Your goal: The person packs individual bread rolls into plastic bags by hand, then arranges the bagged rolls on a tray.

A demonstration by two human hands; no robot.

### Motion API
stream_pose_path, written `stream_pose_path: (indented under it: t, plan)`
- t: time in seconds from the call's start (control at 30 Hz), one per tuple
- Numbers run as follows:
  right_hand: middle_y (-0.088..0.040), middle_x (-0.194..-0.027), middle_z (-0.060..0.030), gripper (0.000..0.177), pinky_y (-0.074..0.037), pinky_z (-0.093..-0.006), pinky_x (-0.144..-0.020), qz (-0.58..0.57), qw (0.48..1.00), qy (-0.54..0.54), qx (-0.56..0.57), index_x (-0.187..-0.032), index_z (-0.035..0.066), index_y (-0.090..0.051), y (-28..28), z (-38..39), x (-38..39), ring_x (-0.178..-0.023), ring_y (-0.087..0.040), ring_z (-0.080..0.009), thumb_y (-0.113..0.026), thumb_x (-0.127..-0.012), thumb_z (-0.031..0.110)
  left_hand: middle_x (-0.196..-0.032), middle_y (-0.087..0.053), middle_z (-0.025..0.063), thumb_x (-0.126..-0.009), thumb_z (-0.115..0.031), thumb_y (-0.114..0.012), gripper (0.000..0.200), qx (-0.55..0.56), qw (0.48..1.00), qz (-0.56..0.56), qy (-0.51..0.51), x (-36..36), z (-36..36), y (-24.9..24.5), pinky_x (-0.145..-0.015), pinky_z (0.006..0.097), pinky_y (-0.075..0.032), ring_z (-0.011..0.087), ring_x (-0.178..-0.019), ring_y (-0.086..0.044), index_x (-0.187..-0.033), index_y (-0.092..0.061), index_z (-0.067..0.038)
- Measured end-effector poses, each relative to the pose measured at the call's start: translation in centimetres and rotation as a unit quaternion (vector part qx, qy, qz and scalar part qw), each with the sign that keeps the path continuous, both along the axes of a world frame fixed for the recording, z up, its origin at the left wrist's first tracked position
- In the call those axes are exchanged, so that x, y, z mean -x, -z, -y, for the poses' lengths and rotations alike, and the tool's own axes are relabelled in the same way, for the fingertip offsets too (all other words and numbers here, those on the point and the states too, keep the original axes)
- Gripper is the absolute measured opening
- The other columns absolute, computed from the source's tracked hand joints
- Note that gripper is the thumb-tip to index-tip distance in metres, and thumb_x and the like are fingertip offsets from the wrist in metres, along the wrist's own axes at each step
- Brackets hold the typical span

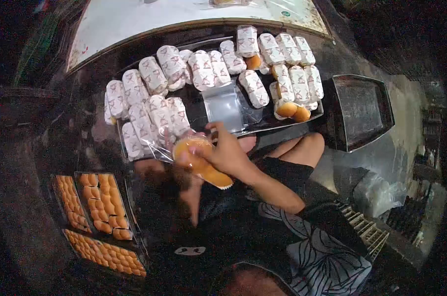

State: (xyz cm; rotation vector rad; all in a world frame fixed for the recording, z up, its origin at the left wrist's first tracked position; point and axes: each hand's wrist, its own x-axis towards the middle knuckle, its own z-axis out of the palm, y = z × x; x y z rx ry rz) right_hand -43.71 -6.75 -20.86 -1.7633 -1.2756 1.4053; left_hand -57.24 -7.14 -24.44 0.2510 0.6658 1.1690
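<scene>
My right hand (228,152) is closed on a golden-brown bun (211,172) with a pleated paper edge at its lower end. The bun lies partly inside a clear plastic bag (160,151). Beneath them, my left hand (185,183) grips the bag; it is dark and blurred, and the bun hides much of it. Just beyond my hands, a stack of clear bags (225,109) rests in a wide dark tray (270,127). Around that stack lie many buns in white printed paper (160,113), several showing brown undersides (292,111).
Trays of unwrapped buns (103,202) sit on the floor at lower left. A dark metal tray (361,111) stands at the right. Behind the wrapped buns is a white tabletop (149,19) with a raised edge. Crumpled clear plastic (378,193) and a slatted crate (364,224) are at lower right.
</scene>
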Motion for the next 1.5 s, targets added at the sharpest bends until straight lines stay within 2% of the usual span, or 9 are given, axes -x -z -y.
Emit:
stream_pose_path:
  t: [0.47,0.57,0.63,0.9,1.1,1.2,1.33,1.43,1.5]
  plan:
    - [-0.060,-0.084,-0.0178,0.021,-0.046,-0.0349,-0.074,0.161,0.970,-0.118,-0.139,-0.086,0.000,-0.060,3.2,-1.6,-3.1,-0.080,-0.059,-0.0296,-0.060,-0.065,0.001,-0.111,-0.049,0.0071,-0.084,-0.030,-0.049,0.043,0.142,0.979,-0.090,0.114,-4.2,2.9,2.1,-0.086,0.0337,-0.040,0.0199,-0.102,-0.048,-0.116,-0.041,-0.002]
    - [-0.060,-0.073,-0.0171,0.017,-0.046,-0.0355,-0.056,0.298,0.921,0.018,-0.249,-0.082,-0.001,-0.059,-2.0,-11.1,-7.2,-0.063,-0.060,-0.0264,-0.054,-0.066,0.001,-0.115,-0.047,0.0170,-0.077,-0.031,-0.056,0.056,-0.406,0.521,-0.729,0.181,-6.9,1.8,8.9,-0.084,0.0351,-0.042,0.0299,-0.100,-0.050,-0.118,-0.039,0.003]
    - [-0.060,-0.085,-0.0190,0.026,-0.046,-0.0356,-0.069,0.131,0.892,0.098,-0.421,-0.093,-0.001,-0.056,-6.2,-13.7,-6.8,-0.079,-0.059,-0.0292,-0.057,-0.068,0.005,-0.112,-0.049,0.0200,-0.072,-0.031,-0.058,0.056,-0.591,0.328,-0.715,0.181,-6.5,-0.8,15.8,-0.082,0.0382,-0.043,0.0333,-0.094,-0.054,-0.115,-0.042,0.002]
    - [-0.055,-0.068,-0.0073,0.016,-0.041,-0.0276,-0.056,-0.019,0.978,-0.199,-0.056,-0.074,0.002,-0.052,11.1,5.0,-5.2,-0.063,-0.052,-0.0143,-0.058,-0.078,0.016,-0.079,-0.058,0.0164,-0.070,-0.013,-0.058,0.013,-0.408,0.535,-0.670,0.313,-1.7,-3.4,10.3,-0.063,0.0406,-0.044,0.0334,-0.077,-0.056,-0.077,-0.061,-0.002]
    - [-0.054,-0.064,-0.0085,0.010,-0.039,-0.0268,-0.041,0.104,0.975,0.132,-0.143,-0.079,0.003,-0.048,11.2,6.3,-3.3,-0.048,-0.050,-0.0164,-0.046,-0.084,0.011,-0.075,-0.058,0.0100,-0.072,-0.007,-0.063,0.010,-0.275,0.748,-0.512,0.321,-3.8,-1.1,5.2,-0.059,0.0259,-0.045,0.0146,-0.068,-0.056,-0.080,-0.062,0.000]
    - [-0.054,-0.058,-0.0063,0.020,-0.030,-0.0258,-0.025,-0.303,0.925,0.143,0.182,-0.096,0.006,-0.052,5.0,3.4,-5.2,-0.027,-0.038,-0.0112,-0.048,-0.085,0.022,-0.070,-0.056,0.0077,-0.073,-0.006,-0.062,0.009,-0.282,0.762,-0.567,0.137,-5.5,-0.4,2.7,-0.057,0.0260,-0.042,0.0149,-0.065,-0.053,-0.078,-0.062,0.002]
    - [-0.058,-0.082,-0.0100,0.034,-0.047,-0.0236,-0.053,-0.270,0.924,0.271,-0.006,-0.114,0.006,-0.047,7.0,0.0,-5.5,-0.064,-0.058,-0.0138,-0.044,-0.087,0.027,-0.081,-0.056,0.0056,-0.078,-0.015,-0.058,0.022,-0.308,0.832,-0.451,0.098,-7.1,1.8,4.7,-0.067,0.0286,-0.042,0.0180,-0.075,-0.052,-0.097,-0.058,-0.003]
    - [-0.027,-0.134,-0.0095,0.039,-0.039,-0.0356,-0.091,-0.754,0.600,0.269,-0.001,-0.126,0.009,-0.032,6.1,0.8,-1.6,-0.119,-0.034,-0.0219,-0.037,-0.089,0.019,-0.085,-0.055,0.0043,-0.080,-0.019,-0.055,0.037,0.125,0.990,0.056,0.018,-7.0,-1.0,4.1,-0.075,0.0321,-0.044,0.0192,-0.080,-0.052,-0.114,-0.047,-0.008]
    - [-0.034,-0.130,-0.0120,0.039,-0.040,-0.0358,-0.088,-0.636,0.740,0.195,0.103,-0.124,0.009,-0.034,6.2,1.4,-0.9,-0.116,-0.038,-0.0235,-0.039,-0.087,0.018,-0.087,-0.053,0.0071,-0.082,-0.026,-0.052,0.044,0.078,0.993,0.030,0.086,-3.2,-3.3,8.1,-0.084,0.0375,-0.042,0.0218,-0.087,-0.052,-0.120,-0.037,-0.010]
